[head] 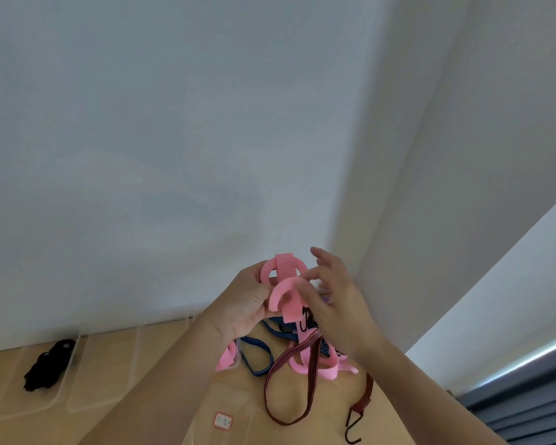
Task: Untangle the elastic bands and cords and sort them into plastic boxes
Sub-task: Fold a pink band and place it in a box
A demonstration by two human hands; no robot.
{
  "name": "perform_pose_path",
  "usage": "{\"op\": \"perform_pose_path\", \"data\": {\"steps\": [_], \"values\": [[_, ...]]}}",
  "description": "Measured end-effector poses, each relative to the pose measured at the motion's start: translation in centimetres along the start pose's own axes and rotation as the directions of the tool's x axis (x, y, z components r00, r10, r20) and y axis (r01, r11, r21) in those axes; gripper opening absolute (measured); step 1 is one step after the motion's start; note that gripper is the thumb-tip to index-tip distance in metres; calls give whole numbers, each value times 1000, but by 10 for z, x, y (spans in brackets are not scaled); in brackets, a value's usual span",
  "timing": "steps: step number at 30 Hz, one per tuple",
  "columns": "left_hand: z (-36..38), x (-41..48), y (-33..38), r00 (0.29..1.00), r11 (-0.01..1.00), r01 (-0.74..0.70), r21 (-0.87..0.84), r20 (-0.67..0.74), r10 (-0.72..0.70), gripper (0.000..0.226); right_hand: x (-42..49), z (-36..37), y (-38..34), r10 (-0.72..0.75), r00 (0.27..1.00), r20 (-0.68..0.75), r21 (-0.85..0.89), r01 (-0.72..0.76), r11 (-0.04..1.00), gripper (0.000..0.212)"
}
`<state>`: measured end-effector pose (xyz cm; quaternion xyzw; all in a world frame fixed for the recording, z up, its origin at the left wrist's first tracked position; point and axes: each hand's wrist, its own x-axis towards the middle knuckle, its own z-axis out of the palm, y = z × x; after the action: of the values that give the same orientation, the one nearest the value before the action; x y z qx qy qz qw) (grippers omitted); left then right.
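Both hands are up in front of the white wall (142,155), well above the wooden table (392,419). The left hand (247,303) has its fingers curled round a wide pink band (286,284) and grips one looped end of it. The right hand (334,303) is just beside it on the right. Its fingers are spread and blurred, with the thumb reaching onto the same pink loop, but I can't tell from here whether it is actually pinching the band.

The pink band trails down from the hands into the tangle below. A blue cord (257,358) loops out on the left side of that tangle. A dark red striped cord (305,374) crosses over more pink loops (315,367) and sweeps toward the near edge. Further right, a metal hook (353,428) lies on the table at the end of a dark red cord.

Over on the far left a clear plastic box (10,390) holds a black bundle (49,364). A second clear box (109,374) sits right next to it. A small red-bordered label (222,421) lies near the front, between the arms.
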<state>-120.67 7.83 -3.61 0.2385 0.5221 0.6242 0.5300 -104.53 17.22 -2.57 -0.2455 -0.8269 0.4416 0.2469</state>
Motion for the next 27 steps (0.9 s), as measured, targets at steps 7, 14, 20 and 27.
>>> {"op": "perform_pose_path", "data": {"steps": [7, 14, 20, 27], "values": [[-5, -6, -10, 992, 998, 14, -59, 124, -7, 53, 12, 16, 1, 128, 991, 37, 175, -132, 976, 9], [-20, -17, -8, 961, 976, 74, -206, 275, -15, 57, 4, 23, 4, 77, 997, -20, 186, -72, 980, 8], [-11, -21, -9, 960, 992, 37, -123, 279, -2, 50, -1, 28, 7, 85, 993, -75, 128, -75, 989, 10], [-3, -21, -7, 979, 990, 12, -143, 204, 18, 37, -1, 27, 8, 117, 989, -88, 313, -84, 946, 41]]}}
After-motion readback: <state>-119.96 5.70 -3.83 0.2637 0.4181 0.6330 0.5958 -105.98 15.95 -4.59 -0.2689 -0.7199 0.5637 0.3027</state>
